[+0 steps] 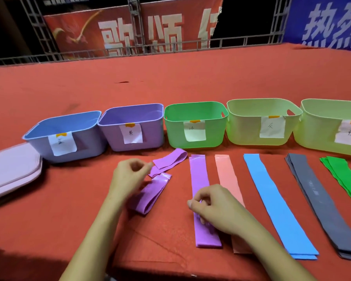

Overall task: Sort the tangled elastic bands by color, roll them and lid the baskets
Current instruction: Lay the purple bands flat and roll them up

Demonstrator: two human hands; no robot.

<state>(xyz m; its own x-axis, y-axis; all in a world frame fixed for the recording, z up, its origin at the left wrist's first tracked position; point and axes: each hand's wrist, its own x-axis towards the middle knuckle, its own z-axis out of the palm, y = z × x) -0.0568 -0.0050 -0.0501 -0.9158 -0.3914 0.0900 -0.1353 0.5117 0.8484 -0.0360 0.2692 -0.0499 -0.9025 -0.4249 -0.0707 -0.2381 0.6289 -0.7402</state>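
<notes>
Head view, right hand (215, 209) grip pinching flat purple band (201, 191), left hand (130, 179) blurred, seemingly pinching folded band (150, 191).

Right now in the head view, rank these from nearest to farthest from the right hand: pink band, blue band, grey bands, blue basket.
From the right hand:
1. Pink band, partly under the hand, just to its right.
2. Blue band, one strip further right.
3. Grey bands, further right again.
4. Blue basket, far left, back row.

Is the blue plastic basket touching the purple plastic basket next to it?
Touching. In the head view the blue plastic basket's right rim corner meets the purple plastic basket's left rim, no gap.
</notes>
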